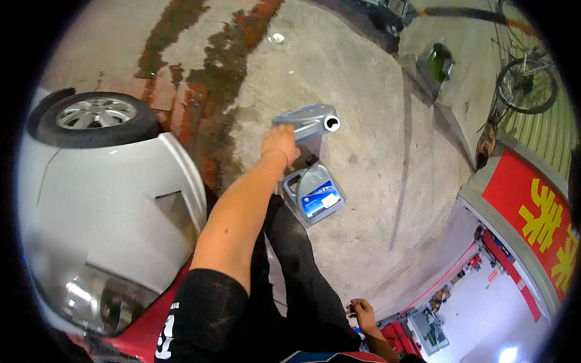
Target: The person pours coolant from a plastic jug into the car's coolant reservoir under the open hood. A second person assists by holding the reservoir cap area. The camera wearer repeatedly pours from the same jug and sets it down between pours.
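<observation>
My left hand reaches forward at the end of a bare forearm, its fingers wrapped round a grey plastic jug. This jug is tilted on its side, and its round, uncapped mouth points to the right. Just below it, a second grey jug with a blue and white label rests on the concrete by my feet. Low on the right is my right hand, held near my body with its fingers curled. A small dark spot shows at its fingertips, too small to name.
A silver car with its front wheel stands on the left. Wet, reddish broken ground runs beside it. To the right are a bicycle, a red sign and a lit shop front. A small pale scrap lies ahead.
</observation>
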A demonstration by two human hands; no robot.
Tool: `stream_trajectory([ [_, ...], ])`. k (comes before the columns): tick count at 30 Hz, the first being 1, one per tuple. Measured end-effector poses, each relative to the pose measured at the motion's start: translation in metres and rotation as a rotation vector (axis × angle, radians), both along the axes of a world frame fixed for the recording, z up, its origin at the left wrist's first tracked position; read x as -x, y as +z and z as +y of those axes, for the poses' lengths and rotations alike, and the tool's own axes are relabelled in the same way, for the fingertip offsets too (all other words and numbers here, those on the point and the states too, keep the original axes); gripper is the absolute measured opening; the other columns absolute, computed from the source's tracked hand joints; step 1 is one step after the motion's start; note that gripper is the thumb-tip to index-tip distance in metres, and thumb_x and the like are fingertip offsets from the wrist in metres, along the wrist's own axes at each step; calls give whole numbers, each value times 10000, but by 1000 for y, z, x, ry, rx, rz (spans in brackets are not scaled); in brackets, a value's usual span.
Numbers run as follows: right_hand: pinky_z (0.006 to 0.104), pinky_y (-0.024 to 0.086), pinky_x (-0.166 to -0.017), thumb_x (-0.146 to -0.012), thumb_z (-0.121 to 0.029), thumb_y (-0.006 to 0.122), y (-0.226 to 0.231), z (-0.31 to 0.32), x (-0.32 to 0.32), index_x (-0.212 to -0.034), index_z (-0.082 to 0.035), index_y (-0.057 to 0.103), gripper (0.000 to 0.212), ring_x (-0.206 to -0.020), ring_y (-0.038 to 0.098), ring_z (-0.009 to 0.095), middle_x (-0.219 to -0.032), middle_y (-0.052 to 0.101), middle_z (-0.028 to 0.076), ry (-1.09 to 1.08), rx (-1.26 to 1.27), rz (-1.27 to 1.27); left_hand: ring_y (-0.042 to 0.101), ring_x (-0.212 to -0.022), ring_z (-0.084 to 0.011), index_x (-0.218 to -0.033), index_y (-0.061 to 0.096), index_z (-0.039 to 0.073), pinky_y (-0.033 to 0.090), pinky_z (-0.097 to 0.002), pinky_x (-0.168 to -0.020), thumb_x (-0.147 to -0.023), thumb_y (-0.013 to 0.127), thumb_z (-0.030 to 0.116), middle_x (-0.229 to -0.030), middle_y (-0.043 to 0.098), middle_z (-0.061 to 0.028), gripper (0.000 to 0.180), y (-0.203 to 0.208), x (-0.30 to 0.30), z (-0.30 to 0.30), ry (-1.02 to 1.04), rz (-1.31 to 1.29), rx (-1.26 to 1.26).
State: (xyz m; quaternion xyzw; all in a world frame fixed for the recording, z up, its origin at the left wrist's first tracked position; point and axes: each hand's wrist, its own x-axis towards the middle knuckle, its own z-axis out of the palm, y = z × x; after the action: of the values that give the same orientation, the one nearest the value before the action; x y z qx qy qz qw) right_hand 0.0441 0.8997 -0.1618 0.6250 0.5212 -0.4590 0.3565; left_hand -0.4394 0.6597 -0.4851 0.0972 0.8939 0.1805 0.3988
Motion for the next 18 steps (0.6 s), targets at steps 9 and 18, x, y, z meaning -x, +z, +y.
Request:
stream_trajectory([
  [9,333,555,-649,-976,-202,611,7,23,-29,-1091,-11,625,224,-706,670,205,-884,704,136,-109,-9,-120,653,-1031,-412,-1116,667,64,493,-459,-967,-810,638,195,-1106,704,-208,334,-50,-25,42,250,-187,-102],
  [18,318,524,-601,-969,-217,584,-5,53,93,-1095,-71,598,193,-668,635,200,-859,669,92,57,50,152,638,-895,-466,-1002,595,40,511,-549,-800,-723,664,213,-907,663,-258,335,242,-112,-44,609,-57,-266],
])
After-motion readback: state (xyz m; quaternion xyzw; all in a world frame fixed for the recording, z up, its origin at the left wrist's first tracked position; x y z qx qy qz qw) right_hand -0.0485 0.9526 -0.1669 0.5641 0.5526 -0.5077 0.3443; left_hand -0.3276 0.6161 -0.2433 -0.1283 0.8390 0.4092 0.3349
